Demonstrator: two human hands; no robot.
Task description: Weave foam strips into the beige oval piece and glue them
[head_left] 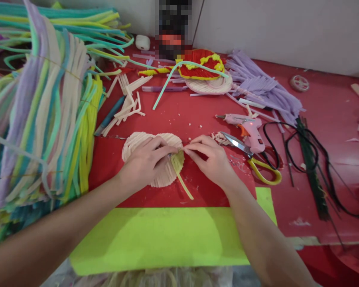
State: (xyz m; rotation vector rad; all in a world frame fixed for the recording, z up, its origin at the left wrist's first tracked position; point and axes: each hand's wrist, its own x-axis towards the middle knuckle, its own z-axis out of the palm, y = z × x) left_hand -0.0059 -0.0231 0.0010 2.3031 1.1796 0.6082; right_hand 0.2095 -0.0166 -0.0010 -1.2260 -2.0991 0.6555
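Note:
A cream, heart-like shape made of pipe cleaners point(164, 175) lies on the red mat. A yellow-green pipe cleaner point(184, 184) is folded in short rows along its right side, with a loose end trailing toward me. My left hand point(149, 157) rests over the cream shape, thumb and fingers closed at its right edge. My right hand point(208, 157) meets it there, fingertips pinched together at the upper end of the yellow-green rows. What sits between the right fingertips is too small to be certain of. A pink glue gun point(251, 129) and yellow-handled scissors point(265, 171) lie to the right.
Bundled pastel pipe cleaners point(48, 103) fill the left side. Behind are a red and yellow decorated piece point(194, 65) and a purple pipe cleaner pile point(257, 85). A black cord point(323, 155) loops at right. A yellow-green sheet point(164, 239) covers the near edge.

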